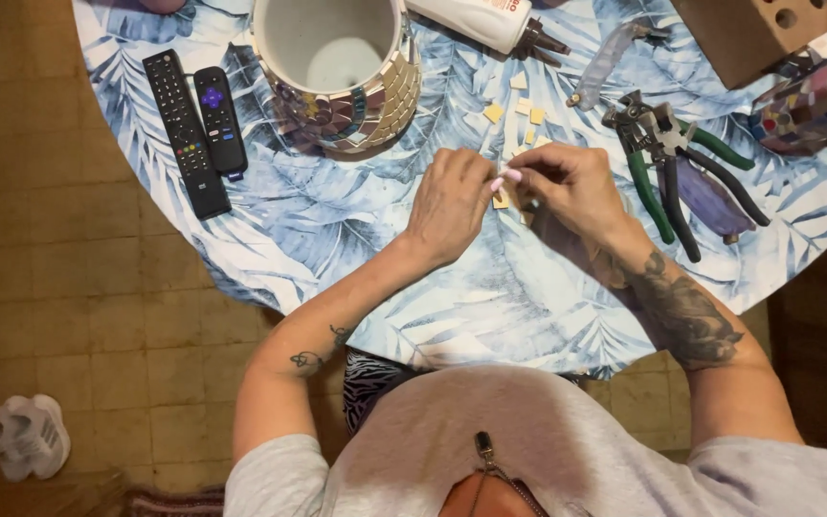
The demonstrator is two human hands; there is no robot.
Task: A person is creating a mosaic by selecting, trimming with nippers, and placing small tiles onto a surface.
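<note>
Over the table point(490, 306), both hands pinch one small yellow tile point(501, 200): left hand point(450, 203), right hand point(569, 184); it probably needs trimming or gluing next.

I see the worktop point(337, 239) covered in a blue-and-white palm-leaf print. On it, above my hands, the vase point(342, 72) is white inside with cream, brown and teal mosaic squares outside. Left of the vase lie two black remotes point(193, 124); right of it, small yellow tiles point(495, 112) and green-handled pliers point(648, 177).
</note>
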